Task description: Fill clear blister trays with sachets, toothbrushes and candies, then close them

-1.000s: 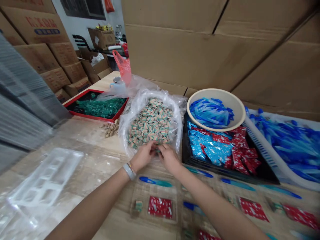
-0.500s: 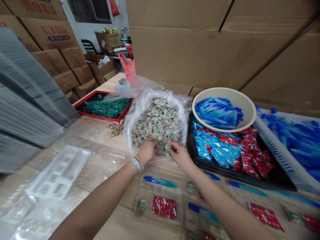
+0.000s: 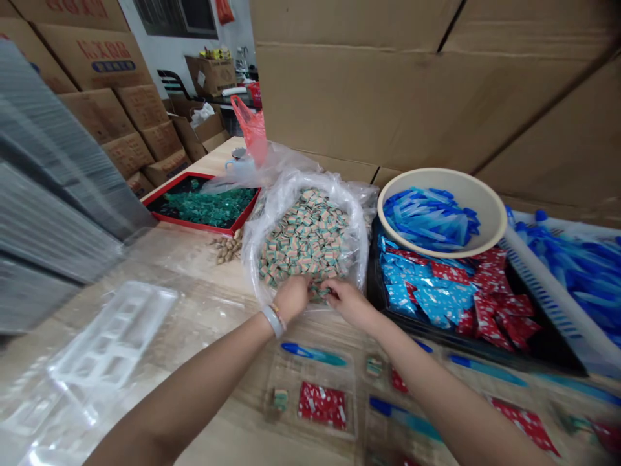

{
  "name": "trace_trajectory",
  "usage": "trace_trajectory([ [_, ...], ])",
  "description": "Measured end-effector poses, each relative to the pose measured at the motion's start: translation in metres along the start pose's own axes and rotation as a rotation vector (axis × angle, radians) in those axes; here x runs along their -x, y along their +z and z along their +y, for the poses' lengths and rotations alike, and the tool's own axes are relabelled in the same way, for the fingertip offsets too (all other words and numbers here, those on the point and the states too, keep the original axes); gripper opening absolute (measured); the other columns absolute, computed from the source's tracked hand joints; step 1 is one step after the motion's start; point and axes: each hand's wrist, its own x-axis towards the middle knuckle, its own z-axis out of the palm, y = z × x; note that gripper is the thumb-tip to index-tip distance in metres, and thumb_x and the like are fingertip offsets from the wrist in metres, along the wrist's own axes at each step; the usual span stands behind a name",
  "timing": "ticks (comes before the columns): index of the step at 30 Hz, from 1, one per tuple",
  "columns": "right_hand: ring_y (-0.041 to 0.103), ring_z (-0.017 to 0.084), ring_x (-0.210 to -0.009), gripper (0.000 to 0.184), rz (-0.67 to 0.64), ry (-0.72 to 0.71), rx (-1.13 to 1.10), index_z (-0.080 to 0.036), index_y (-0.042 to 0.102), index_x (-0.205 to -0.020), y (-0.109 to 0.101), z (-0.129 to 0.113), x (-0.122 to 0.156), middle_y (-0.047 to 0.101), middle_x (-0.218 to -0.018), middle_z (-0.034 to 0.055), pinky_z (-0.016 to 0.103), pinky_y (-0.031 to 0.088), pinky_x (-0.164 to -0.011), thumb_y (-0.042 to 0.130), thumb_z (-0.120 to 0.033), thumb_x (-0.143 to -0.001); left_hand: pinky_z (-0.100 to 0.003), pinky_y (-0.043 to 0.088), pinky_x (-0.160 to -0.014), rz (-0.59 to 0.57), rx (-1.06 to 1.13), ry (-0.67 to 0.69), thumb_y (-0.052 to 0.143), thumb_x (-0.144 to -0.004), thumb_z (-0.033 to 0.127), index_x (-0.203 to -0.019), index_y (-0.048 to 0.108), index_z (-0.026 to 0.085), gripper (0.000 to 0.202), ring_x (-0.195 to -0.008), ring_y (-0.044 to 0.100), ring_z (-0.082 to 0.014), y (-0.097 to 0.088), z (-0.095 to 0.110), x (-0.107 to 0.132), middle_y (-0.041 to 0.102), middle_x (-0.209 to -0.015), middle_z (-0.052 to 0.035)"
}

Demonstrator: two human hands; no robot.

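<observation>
Left hand (image 3: pixel 292 298) and right hand (image 3: pixel 347 303), half-closed, touch wrapped candies (image 3: pixel 305 249).

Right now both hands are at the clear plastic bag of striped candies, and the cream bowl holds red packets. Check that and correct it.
Wrong about the bowl: the head view shows the cream bowl holding blue plastic pieces, not red packets. The left hand and right hand are at the clear plastic bag of striped candies, as you said.
</observation>
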Motion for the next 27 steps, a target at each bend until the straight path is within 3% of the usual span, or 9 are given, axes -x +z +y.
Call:
trace_trajectory([
  [3, 0.052, 0.014, -0.067, 0.023, -0.011, -0.019, -0.013, -0.017, 0.058, -0.079, -0.001, 0.0, 0.006, 0.059, -0.075, 0.0027, 0.025, 0.041, -0.064, 0.046, -0.004, -0.065, -0.026, 0.038, -0.076, 0.08, -0.035, 0.051, 0.054, -0.07, 0.014, -0.084, 0.058, 0.016, 0.015, -0.084, 0.052, -0.0183, 0.004, 0.003, 0.013, 0.056, -0.091, -0.0076],
  [13, 0.054, 0.014, -0.072, 0.023, -0.025, -0.029, -0.239, -0.018, 0.059, -0.08, -0.004, 0.009, 0.01, 0.061, -0.082, 0.0018, 0.026, 0.041, -0.067, 0.047, -0.007, -0.064, -0.024, 0.039, -0.073, 0.073, 0.136, 0.18, 0.049, -0.071, 0.011, -0.078, 0.059, 0.017, 0.014, -0.079, 0.053, -0.0157, 0.002, -0.003, 0.013, 0.059, -0.081, -0.0032],
  [21, 0.051, 0.012, -0.061, 0.016, 0.161, 0.05, -0.312, -0.017, 0.06, -0.075, 0.001, 0.001, 0.011, 0.06, -0.072, 0.0018, 0.026, 0.04, -0.06, 0.051, -0.012, -0.062, -0.02, 0.039, -0.051, 0.058, 0.671, -0.144, 0.055, -0.063, 0.013, -0.067, 0.057, 0.013, 0.004, -0.052, 0.049, -0.0097, 0.005, -0.011, -0.002, 0.053, -0.056, 0.0024],
  [24, 0.049, 0.011, -0.056, 0.014, 0.177, 0.165, -0.504, -0.017, 0.058, -0.074, 0.001, 0.004, 0.013, 0.057, -0.063, -0.0009, 0.025, 0.039, -0.056, 0.055, -0.019, -0.061, -0.02, 0.039, -0.046, 0.099, 0.82, -0.275, 0.058, -0.062, 0.017, -0.067, 0.055, 0.013, 0.007, -0.049, 0.048, -0.009, 0.001, -0.015, -0.004, 0.051, -0.055, 0.0037],
  [27, 0.049, 0.01, -0.056, 0.02, 0.097, 0.216, -0.756, -0.018, 0.056, -0.075, 0.001, 0.005, 0.01, 0.056, -0.062, -0.0022, 0.024, 0.038, -0.055, 0.06, -0.029, -0.059, -0.02, 0.041, -0.046, 0.081, 0.916, -0.291, 0.059, -0.062, 0.019, -0.067, 0.055, 0.013, 0.009, -0.048, 0.049, -0.0086, 0.001, -0.014, -0.005, 0.052, -0.056, 0.0036],
])
